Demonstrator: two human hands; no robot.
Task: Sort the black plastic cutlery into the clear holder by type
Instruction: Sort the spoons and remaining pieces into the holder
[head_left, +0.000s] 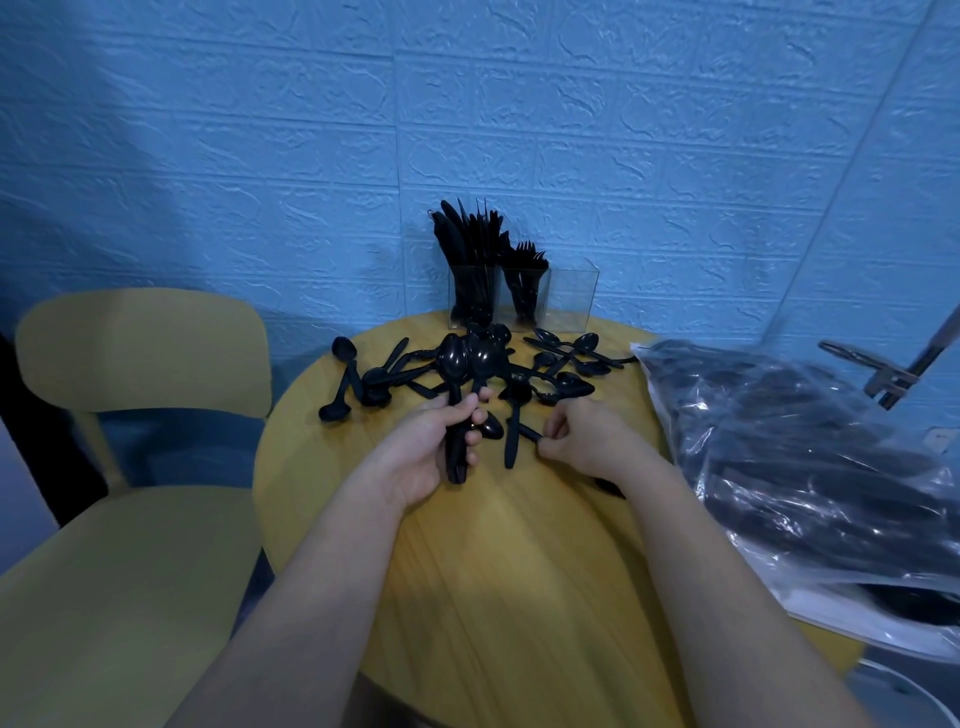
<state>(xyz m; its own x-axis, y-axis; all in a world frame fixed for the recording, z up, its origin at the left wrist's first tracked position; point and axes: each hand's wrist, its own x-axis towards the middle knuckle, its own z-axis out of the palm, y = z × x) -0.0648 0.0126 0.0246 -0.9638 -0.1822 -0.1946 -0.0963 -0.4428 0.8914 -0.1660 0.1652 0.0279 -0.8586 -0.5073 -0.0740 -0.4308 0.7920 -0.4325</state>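
A bunch of spoons (460, 395) is gripped by the L hand (431, 447), bowls up, above the yellow worktop (519, 545). One spoon handle (527, 431) is pinched by the R hand (582, 436) at worktop level. Loose spoons (566, 364) are scattered just beyond. At the far edge the clear holder (574, 299) is seen w/ knives (462, 244) in L compartment, forks (527, 265) in the middle one.

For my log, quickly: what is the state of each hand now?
Left hand: holds a bunch of spoons.
Right hand: pinches the handle of one black utensil.
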